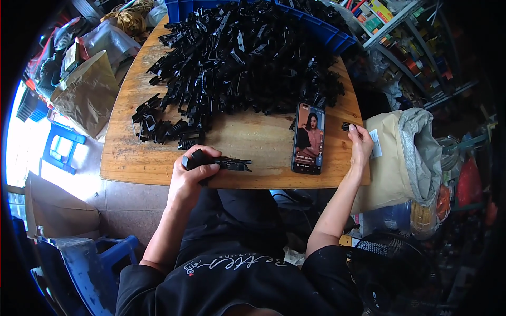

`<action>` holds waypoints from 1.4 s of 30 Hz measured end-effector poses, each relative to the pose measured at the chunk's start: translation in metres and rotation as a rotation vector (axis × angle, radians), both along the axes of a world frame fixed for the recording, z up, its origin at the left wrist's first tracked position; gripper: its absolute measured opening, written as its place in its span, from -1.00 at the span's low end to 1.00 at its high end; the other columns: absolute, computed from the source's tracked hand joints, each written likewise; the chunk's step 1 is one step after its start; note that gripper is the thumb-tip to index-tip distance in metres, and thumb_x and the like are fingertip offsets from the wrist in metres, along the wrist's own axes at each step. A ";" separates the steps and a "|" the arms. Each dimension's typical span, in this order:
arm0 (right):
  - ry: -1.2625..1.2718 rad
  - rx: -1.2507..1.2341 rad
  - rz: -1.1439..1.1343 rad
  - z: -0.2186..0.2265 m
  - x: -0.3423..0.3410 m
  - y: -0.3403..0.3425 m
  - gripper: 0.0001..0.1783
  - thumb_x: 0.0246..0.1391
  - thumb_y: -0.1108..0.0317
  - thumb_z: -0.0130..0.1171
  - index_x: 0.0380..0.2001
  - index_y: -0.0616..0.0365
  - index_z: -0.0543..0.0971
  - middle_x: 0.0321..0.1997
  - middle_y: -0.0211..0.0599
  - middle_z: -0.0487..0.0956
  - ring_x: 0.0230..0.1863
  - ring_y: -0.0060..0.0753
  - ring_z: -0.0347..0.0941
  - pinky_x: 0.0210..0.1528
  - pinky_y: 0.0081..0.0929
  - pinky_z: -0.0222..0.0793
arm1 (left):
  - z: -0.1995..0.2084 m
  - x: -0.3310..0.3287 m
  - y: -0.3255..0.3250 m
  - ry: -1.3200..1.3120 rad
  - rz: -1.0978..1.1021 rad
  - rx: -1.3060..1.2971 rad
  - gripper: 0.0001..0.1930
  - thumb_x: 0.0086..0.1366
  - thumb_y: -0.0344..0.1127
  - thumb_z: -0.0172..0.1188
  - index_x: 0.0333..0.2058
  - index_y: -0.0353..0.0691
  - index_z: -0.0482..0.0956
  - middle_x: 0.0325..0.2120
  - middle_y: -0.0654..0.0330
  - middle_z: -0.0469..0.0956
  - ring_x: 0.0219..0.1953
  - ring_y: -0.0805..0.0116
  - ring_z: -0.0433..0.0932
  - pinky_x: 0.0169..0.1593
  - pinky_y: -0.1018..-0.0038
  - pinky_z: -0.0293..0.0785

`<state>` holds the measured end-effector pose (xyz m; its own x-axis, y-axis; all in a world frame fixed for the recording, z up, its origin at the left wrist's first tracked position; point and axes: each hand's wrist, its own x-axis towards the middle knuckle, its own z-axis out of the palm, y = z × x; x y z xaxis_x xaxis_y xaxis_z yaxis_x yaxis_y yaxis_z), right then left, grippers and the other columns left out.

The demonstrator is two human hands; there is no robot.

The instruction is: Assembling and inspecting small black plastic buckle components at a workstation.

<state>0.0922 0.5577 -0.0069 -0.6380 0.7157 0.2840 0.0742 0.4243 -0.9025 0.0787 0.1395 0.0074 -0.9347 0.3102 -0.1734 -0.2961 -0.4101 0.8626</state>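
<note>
Near the front edge of the wooden table (247,138), my left hand (187,173) is closed around a black part with a long narrow end (235,164) that points right. Its thick dark end sits in the palm, partly covered by my fingers. At the table's right edge, my right hand (360,145) pinches a small black piece (346,126), too small to make out. A large heap of black metal and plastic parts (242,63) covers the far half of the table. Several similar parts (166,129) lie at the heap's near left side.
A phone (308,139) playing a video stands between my hands. Blue crates (321,31) rise behind the heap. An open sack (390,152) stands against the table's right side. Blue stools (60,145) are on the left, and a black fan (390,263) is at the lower right.
</note>
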 end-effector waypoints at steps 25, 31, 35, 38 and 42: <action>-0.004 -0.193 0.002 0.020 0.010 -0.017 -0.74 -0.05 0.29 0.24 -0.33 0.24 0.58 -0.55 -0.46 0.48 -0.60 -0.74 0.25 -0.54 -0.78 0.25 | 0.002 0.003 -0.006 -0.016 0.067 0.022 -0.78 -0.04 -0.59 0.10 -0.33 -0.32 0.48 -0.49 0.18 0.50 -0.43 0.39 0.54 -0.28 0.57 0.46; 0.131 -0.324 0.462 0.053 0.013 -0.156 -0.85 0.04 0.39 0.14 -0.33 0.23 0.56 -0.48 -0.44 0.50 -0.56 -0.69 0.35 -0.48 -0.75 0.30 | -0.001 0.002 0.003 -0.074 0.232 0.167 -0.71 0.00 -0.57 0.10 -0.22 -0.32 0.43 -0.45 0.10 0.52 -0.40 0.36 0.53 -0.28 0.52 0.47; 0.032 -0.395 0.740 0.022 0.006 -0.217 -0.84 0.03 0.39 0.14 -0.33 0.25 0.54 -0.46 -0.41 0.51 -0.50 -0.61 0.45 -0.40 -0.70 0.38 | 0.004 0.000 0.014 -0.041 0.243 0.201 -0.70 0.03 -0.56 0.11 -0.19 -0.35 0.42 -0.40 0.07 0.53 -0.38 0.38 0.54 -0.26 0.54 0.46; 0.025 -0.452 0.776 0.012 0.007 -0.233 -0.84 0.03 0.41 0.14 -0.33 0.27 0.53 -0.45 -0.38 0.51 -0.48 -0.57 0.47 -0.35 -0.66 0.42 | 0.002 0.001 0.006 -0.068 0.251 0.167 -0.69 0.04 -0.56 0.10 -0.17 -0.36 0.41 -0.38 0.06 0.53 -0.34 0.34 0.54 -0.21 0.51 0.46; 0.110 -0.513 0.779 0.012 0.008 -0.242 -0.85 0.02 0.45 0.13 -0.32 0.28 0.51 -0.40 -0.35 0.51 -0.39 -0.57 0.46 -0.30 -0.63 0.42 | -0.002 0.003 0.001 -0.076 0.239 0.165 -0.70 0.03 -0.57 0.11 -0.19 -0.37 0.42 -0.39 0.07 0.53 -0.35 0.35 0.55 -0.23 0.52 0.48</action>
<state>0.0998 0.3160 0.0051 -0.9784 0.1530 0.1392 -0.1601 -0.1335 -0.9780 0.0815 0.1405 0.0058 -0.9709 0.1129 -0.2111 -0.2355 -0.6088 0.7575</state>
